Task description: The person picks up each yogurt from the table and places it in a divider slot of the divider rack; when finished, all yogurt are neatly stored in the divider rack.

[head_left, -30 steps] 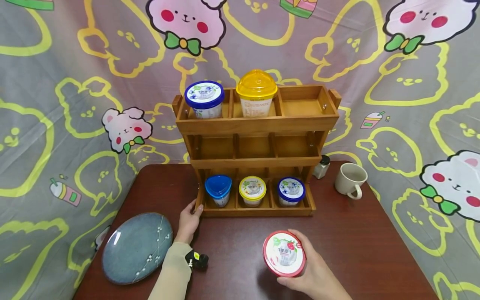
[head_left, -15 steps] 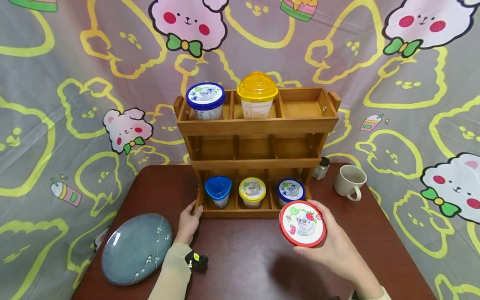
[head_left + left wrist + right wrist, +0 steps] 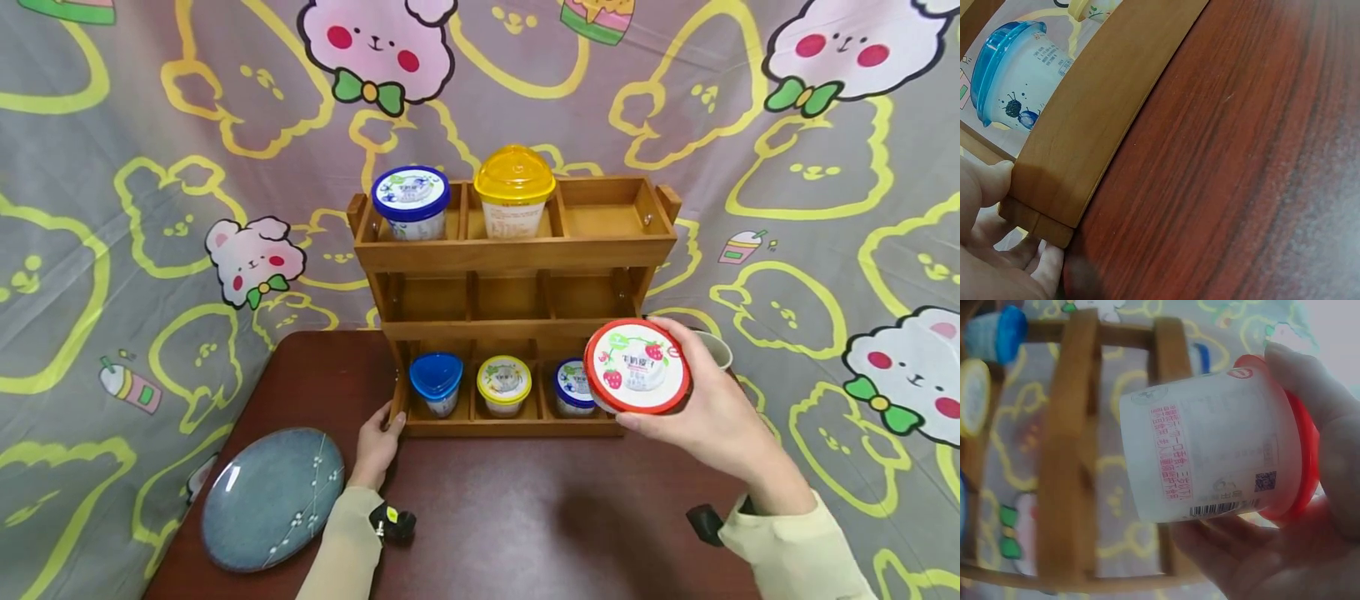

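Observation:
My right hand [image 3: 716,417] grips a white plastic cup with a red lid [image 3: 637,367], strawberries printed on top. It is held up in front of the lower right of the wooden shelf rack [image 3: 517,254]; the right wrist view shows the cup's printed side [image 3: 1210,450]. With thumb and fingers, my left hand [image 3: 377,446] holds the rack's bottom left corner [image 3: 1041,222]. On the bottom tier stand a blue-lidded cup [image 3: 437,382], a yellow-lidded cup [image 3: 504,385] and a dark-blue-lidded cup [image 3: 573,387], partly hidden by the red-lidded one.
The top tier carries a dark-blue-lidded tub [image 3: 411,200] and a cup with a yellow domed lid [image 3: 513,192]. A blue-grey plate [image 3: 273,500] lies at the left of the table [image 3: 480,517]. Behind my right hand, a beige mug [image 3: 716,348] is mostly hidden.
My right hand has lifted the red-lidded cup up and to the right, from low over the table to before the rack's lower right. The left hand has stayed on the rack.

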Demonstrator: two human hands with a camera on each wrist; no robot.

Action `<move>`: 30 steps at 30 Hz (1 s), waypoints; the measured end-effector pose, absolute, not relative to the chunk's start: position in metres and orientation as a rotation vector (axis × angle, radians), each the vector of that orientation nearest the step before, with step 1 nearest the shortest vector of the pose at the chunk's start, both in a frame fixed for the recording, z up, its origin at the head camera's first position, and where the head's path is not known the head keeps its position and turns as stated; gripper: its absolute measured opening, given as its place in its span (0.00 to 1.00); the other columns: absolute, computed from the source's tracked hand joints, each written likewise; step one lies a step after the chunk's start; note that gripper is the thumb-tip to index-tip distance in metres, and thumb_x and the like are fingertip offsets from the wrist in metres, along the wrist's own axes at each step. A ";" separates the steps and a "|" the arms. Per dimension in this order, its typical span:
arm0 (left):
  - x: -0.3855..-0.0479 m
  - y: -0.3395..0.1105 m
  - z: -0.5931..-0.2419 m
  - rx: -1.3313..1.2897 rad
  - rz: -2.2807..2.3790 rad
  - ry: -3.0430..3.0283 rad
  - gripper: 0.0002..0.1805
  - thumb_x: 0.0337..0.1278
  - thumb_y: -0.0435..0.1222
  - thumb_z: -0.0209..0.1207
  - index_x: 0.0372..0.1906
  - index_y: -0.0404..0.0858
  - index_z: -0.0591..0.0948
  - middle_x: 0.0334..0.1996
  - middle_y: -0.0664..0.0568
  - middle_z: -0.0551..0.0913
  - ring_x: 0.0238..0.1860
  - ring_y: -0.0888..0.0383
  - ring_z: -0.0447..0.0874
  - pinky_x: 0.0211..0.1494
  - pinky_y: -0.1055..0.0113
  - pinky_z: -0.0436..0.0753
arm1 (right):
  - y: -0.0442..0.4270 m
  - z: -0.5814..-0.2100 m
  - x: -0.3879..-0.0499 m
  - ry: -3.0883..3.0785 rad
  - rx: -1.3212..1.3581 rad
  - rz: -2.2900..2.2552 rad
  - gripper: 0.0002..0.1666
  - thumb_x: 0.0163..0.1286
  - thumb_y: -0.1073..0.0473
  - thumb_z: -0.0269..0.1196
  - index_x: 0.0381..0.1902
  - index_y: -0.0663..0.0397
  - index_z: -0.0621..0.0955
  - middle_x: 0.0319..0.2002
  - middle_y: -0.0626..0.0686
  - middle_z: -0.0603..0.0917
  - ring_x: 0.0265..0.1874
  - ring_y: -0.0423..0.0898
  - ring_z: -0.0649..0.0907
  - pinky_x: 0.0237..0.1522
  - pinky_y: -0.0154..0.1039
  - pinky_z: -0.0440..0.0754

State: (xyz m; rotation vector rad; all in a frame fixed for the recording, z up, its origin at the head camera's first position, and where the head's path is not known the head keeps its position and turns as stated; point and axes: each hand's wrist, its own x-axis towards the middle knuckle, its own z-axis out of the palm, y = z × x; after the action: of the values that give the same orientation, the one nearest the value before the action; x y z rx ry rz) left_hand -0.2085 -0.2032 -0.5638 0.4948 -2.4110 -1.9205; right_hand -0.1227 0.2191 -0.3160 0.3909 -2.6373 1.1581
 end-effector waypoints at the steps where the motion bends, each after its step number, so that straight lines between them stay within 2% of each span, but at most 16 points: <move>1: -0.209 -0.203 -0.564 0.496 -1.919 -2.409 0.29 0.74 0.38 0.53 0.73 0.33 0.64 0.69 0.35 0.66 0.68 0.40 0.65 0.69 0.46 0.65 | 0.221 -0.307 -0.126 -2.631 0.383 1.151 0.66 0.42 0.47 0.83 0.74 0.33 0.58 0.58 0.48 0.74 0.52 0.42 0.72 0.45 0.33 0.75; 8: -0.210 -0.204 -0.563 0.492 -1.925 -2.399 0.29 0.74 0.39 0.53 0.73 0.32 0.65 0.69 0.34 0.67 0.67 0.40 0.66 0.68 0.45 0.65 | 0.231 -0.240 -0.157 -2.598 0.318 1.122 0.63 0.48 0.50 0.81 0.76 0.31 0.57 0.61 0.51 0.70 0.55 0.49 0.69 0.42 0.31 0.74; 14: -0.210 -0.204 -0.566 0.493 -1.936 -2.403 0.29 0.74 0.39 0.53 0.73 0.32 0.64 0.69 0.35 0.67 0.67 0.41 0.66 0.69 0.45 0.65 | 0.236 -0.194 -0.194 -2.544 0.329 1.177 0.57 0.54 0.53 0.77 0.75 0.35 0.58 0.64 0.52 0.68 0.57 0.46 0.67 0.44 0.28 0.72; 17: -0.209 -0.205 -0.567 0.496 -1.930 -2.410 0.29 0.74 0.40 0.54 0.73 0.32 0.65 0.69 0.35 0.67 0.67 0.41 0.66 0.68 0.45 0.65 | 0.238 -0.177 -0.214 -2.552 0.309 1.194 0.56 0.56 0.51 0.76 0.76 0.35 0.56 0.67 0.53 0.66 0.58 0.47 0.67 0.46 0.30 0.73; 22: -0.210 -0.205 -0.567 0.502 -1.921 -2.413 0.29 0.74 0.40 0.54 0.73 0.33 0.65 0.69 0.35 0.67 0.67 0.41 0.65 0.68 0.45 0.65 | 0.241 -0.159 -0.247 -2.613 0.290 1.181 0.58 0.58 0.47 0.74 0.78 0.34 0.53 0.70 0.53 0.64 0.61 0.48 0.66 0.56 0.38 0.71; 26: -0.210 -0.205 -0.567 0.501 -1.914 -2.407 0.29 0.73 0.39 0.54 0.73 0.33 0.65 0.68 0.34 0.68 0.66 0.41 0.67 0.68 0.45 0.66 | 0.241 -0.157 -0.271 -2.686 0.331 1.134 0.59 0.57 0.43 0.75 0.79 0.36 0.54 0.69 0.54 0.66 0.61 0.48 0.68 0.58 0.40 0.70; 30: -0.210 -0.204 -0.567 0.499 -1.919 -2.395 0.29 0.73 0.39 0.54 0.73 0.32 0.65 0.68 0.34 0.68 0.66 0.41 0.67 0.68 0.46 0.66 | 0.240 -0.164 -0.288 -2.757 0.369 1.067 0.62 0.54 0.40 0.75 0.79 0.39 0.54 0.69 0.55 0.68 0.62 0.51 0.69 0.62 0.49 0.70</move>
State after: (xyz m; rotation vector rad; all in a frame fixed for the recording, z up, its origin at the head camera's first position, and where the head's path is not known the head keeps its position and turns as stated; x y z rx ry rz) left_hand -0.2102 -0.2036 -0.5665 0.4992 -2.3949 -1.9188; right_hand -0.2884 0.2396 -0.1636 0.3694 -2.7571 1.0671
